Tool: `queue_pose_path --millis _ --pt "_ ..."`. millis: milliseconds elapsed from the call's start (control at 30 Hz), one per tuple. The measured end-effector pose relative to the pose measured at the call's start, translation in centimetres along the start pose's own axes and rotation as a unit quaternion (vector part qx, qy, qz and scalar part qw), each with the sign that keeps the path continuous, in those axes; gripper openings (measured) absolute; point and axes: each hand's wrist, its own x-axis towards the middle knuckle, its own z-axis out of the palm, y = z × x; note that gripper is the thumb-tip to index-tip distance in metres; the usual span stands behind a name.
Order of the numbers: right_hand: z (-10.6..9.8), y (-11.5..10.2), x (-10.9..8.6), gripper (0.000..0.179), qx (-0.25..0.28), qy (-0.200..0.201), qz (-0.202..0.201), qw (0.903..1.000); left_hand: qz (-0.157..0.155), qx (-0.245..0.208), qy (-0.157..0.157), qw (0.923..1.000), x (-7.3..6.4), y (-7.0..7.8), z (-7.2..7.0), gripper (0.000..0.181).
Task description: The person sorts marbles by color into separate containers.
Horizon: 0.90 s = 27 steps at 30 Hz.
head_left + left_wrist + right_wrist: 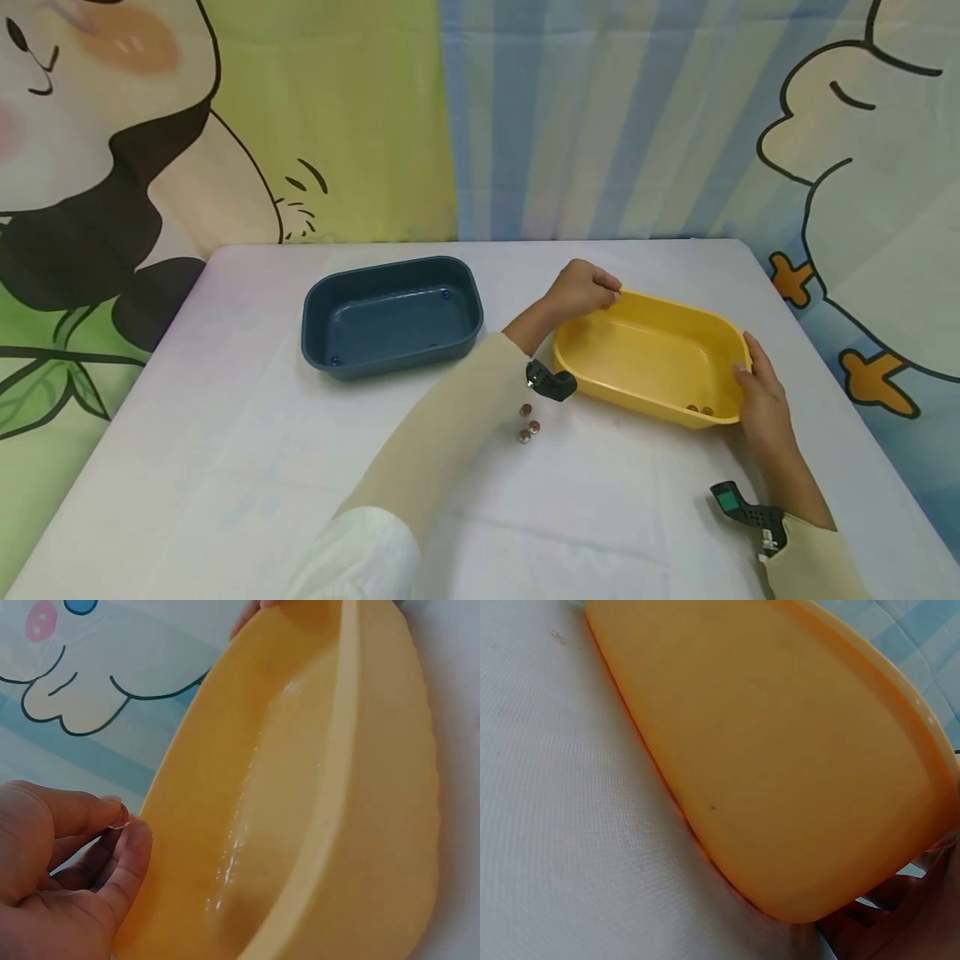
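Observation:
My left hand (581, 289) is at the back left corner of a yellow tray (637, 354). In the left wrist view its thumb and finger pinch a small reddish marble (121, 817) right beside the tray's rim. My right hand (765, 400) grips the tray's right end, thumb at the rim and fingers outside. The right wrist view has that hand (907, 915) low at the corner, mostly cut off. Two brownish marbles (699, 409) lie inside the yellow tray near its front right. Three reddish-brown marbles (534, 427) lie on the white table in front of it.
A dark blue tray (390, 367) stands to the left on the white table (225, 467); a few blue marbles (447, 294) lie in it. Behind the table hangs a printed cloth (570, 125). My left forearm (442, 433) crosses between the trays.

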Motion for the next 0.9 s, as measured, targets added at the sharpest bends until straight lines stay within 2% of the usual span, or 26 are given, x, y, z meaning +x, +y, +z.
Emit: queue_pose_path --millis 133,333,533,700,800,900 --pt "0.0 0.01 -0.01 0.053 0.001 0.0 -0.007 1.0 -0.003 0.015 -0.011 0.9998 0.38 -0.3 0.39 0.013" --pt "0.06 0.17 0.13 0.053 0.01 -0.005 -0.009 0.9999 -0.006 0.019 -0.008 0.9998 0.45 -0.47 0.75 0.012" --pt "0.15 0.11 0.18 0.053 0.015 -0.003 -0.004 0.9999 -0.031 0.014 -0.013 0.9994 0.42 -0.3 0.55 0.013" --pt "0.06 0.13 0.18 0.053 0.012 -0.004 -0.003 0.9999 -0.043 0.005 -0.003 0.999 0.29 -0.09 0.63 0.011" --pt "0.11 0.15 0.17 0.053 0.007 -0.003 -0.002 1.0 -0.041 0.002 0.001 0.9992 0.07 -0.12 0.58 0.01" --pt "0.22 0.13 0.16 0.053 0.001 0.0 -0.005 1.0 -0.022 -0.003 -0.001 0.9997 -0.28 -0.37 0.3 0.01"
